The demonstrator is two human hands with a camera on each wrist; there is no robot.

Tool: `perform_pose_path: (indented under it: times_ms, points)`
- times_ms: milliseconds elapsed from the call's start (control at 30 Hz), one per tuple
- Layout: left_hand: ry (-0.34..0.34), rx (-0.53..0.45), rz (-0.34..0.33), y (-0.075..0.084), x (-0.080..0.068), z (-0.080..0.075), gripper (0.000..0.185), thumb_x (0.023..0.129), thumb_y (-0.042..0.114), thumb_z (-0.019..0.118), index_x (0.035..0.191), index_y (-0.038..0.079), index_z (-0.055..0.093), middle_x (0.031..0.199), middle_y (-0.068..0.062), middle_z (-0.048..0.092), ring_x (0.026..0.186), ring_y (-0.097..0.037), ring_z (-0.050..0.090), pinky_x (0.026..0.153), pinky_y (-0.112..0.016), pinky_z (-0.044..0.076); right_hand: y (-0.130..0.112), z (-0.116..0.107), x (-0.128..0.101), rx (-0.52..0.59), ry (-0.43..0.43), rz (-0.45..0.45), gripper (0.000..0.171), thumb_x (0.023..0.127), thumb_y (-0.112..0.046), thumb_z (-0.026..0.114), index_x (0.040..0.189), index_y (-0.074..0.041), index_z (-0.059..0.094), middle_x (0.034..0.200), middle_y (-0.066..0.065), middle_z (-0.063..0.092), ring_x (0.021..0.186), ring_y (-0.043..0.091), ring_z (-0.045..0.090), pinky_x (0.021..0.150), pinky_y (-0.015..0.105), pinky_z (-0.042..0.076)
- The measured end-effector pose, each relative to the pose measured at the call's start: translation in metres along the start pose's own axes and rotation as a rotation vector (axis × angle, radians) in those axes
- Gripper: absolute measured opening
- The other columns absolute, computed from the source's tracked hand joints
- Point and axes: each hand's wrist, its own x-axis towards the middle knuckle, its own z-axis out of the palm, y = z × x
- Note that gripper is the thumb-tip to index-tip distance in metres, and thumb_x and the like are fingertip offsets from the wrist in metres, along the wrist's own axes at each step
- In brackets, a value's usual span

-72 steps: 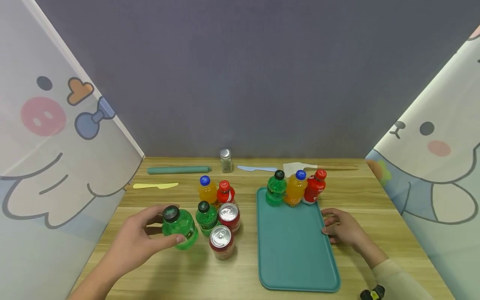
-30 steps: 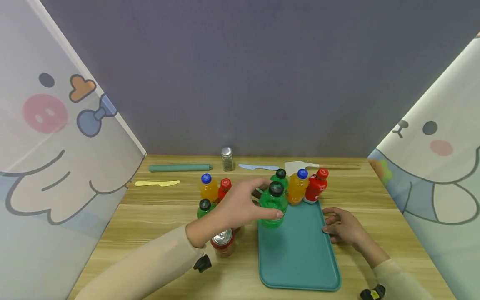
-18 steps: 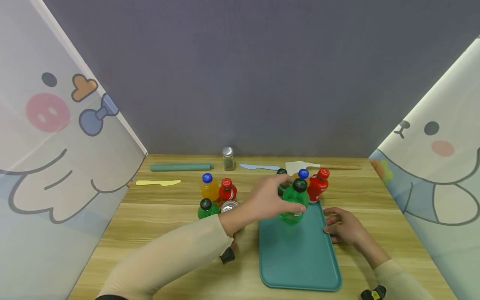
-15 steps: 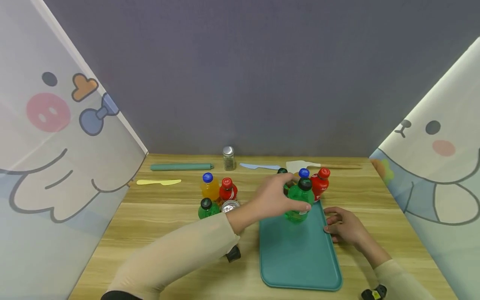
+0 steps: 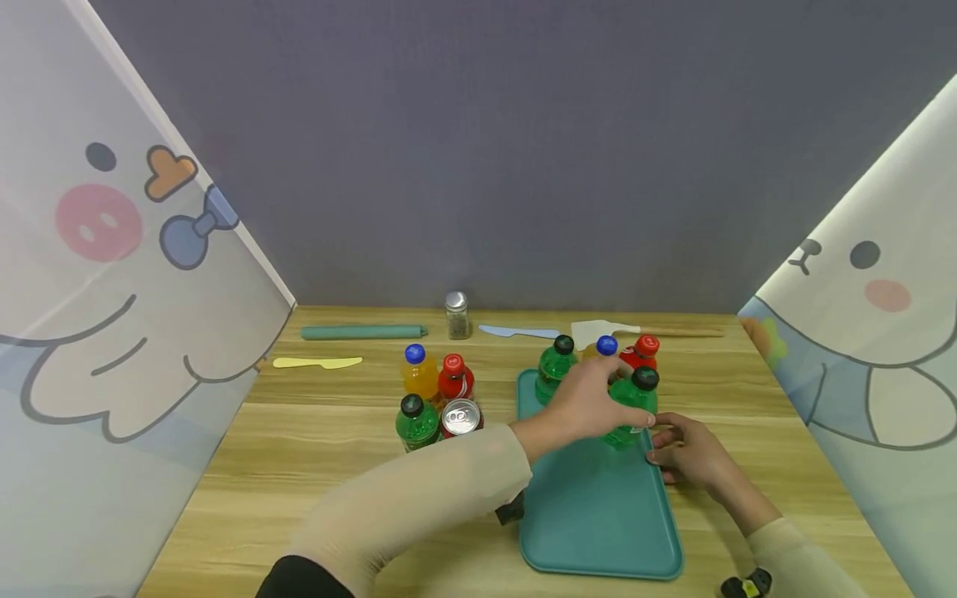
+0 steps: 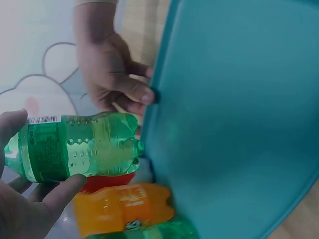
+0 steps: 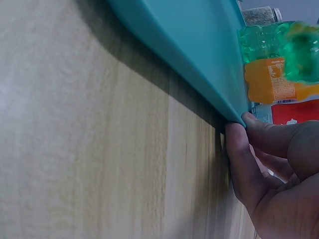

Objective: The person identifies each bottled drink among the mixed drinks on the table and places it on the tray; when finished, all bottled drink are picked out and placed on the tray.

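Note:
My left hand (image 5: 586, 401) grips a green soda bottle (image 5: 632, 407) with a black cap, over the right side of the teal tray (image 5: 598, 523). In the left wrist view the bottle's barcode label and ridged base show between thumb and fingers. My right hand (image 5: 689, 453) pinches the tray's right rim between thumb and fingers, as the right wrist view shows. Along the tray's far end stand another green bottle (image 5: 554, 370), an orange drink bottle (image 6: 124, 206) and a red bottle (image 5: 641, 352), the last two partly hidden in the head view.
Left of the tray stand an orange bottle (image 5: 420, 373), a red bottle (image 5: 455, 379), a green bottle (image 5: 415, 422) and a soda can (image 5: 461, 417). Farther back lie a green stick (image 5: 362, 331), a yellow knife (image 5: 317, 363), a blue knife (image 5: 517, 331), a spatula (image 5: 598, 330) and a spice shaker (image 5: 457, 316).
My left hand has carried the green bottle from the left group rightward across the tray to its right side. My right hand stays at the tray's rim.

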Motion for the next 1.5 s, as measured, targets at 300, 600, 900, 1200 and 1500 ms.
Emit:
perform_pose_path:
  times_ms: [300, 600, 900, 1200, 1500]
  points:
    - [0.037, 0.038, -0.022, -0.009, 0.009, 0.024, 0.061, 0.081, 0.045, 0.087, 0.132, 0.023, 0.065, 0.127, 0.011, 0.067, 0.114, -0.007, 0.063, 0.086, -0.022, 0.055, 0.004, 0.0, 0.004, 0.003, 0.0, 0.012, 0.07, 0.093, 0.002, 0.07, 0.15, 0.012, 0.032, 0.11, 0.023, 0.062, 0.081, 0.023, 0.068, 0.061, 0.04, 0.062]
    - [0.048, 0.07, -0.018, -0.011, 0.017, 0.038, 0.057, 0.081, 0.046, 0.087, 0.13, 0.025, 0.065, 0.125, 0.014, 0.066, 0.11, -0.004, 0.062, 0.084, -0.02, 0.053, 0.002, 0.0, 0.003, -0.006, 0.009, 0.007, 0.061, 0.09, 0.002, 0.072, 0.142, 0.011, 0.042, 0.106, 0.021, 0.061, 0.08, 0.023, 0.067, 0.061, 0.039, 0.062]
    - [0.049, 0.054, -0.016, -0.01, 0.015, 0.052, 0.057, 0.081, 0.045, 0.087, 0.129, 0.026, 0.064, 0.122, 0.013, 0.065, 0.105, -0.003, 0.06, 0.083, -0.018, 0.052, 0.003, 0.002, 0.001, -0.004, 0.02, -0.009, 0.062, 0.088, 0.002, 0.074, 0.144, 0.008, 0.046, 0.102, 0.019, 0.063, 0.079, 0.024, 0.068, 0.061, 0.038, 0.063]
    - [0.058, 0.08, 0.0, -0.01, 0.011, 0.058, 0.058, 0.082, 0.045, 0.086, 0.131, 0.026, 0.061, 0.12, 0.011, 0.062, 0.099, -0.003, 0.057, 0.084, -0.02, 0.051, 0.001, 0.0, 0.0, -0.017, 0.027, -0.027, 0.057, 0.089, 0.002, 0.071, 0.141, 0.011, 0.049, 0.107, 0.022, 0.067, 0.079, 0.025, 0.071, 0.061, 0.039, 0.063]
    - [0.048, 0.061, 0.016, -0.014, 0.009, 0.06, 0.061, 0.085, 0.042, 0.085, 0.137, 0.024, 0.059, 0.123, 0.009, 0.061, 0.099, -0.003, 0.057, 0.083, -0.018, 0.051, 0.003, 0.002, 0.0, -0.052, 0.056, -0.02, 0.048, 0.09, 0.003, 0.07, 0.134, 0.011, 0.054, 0.103, 0.021, 0.066, 0.074, 0.023, 0.069, 0.059, 0.037, 0.062]
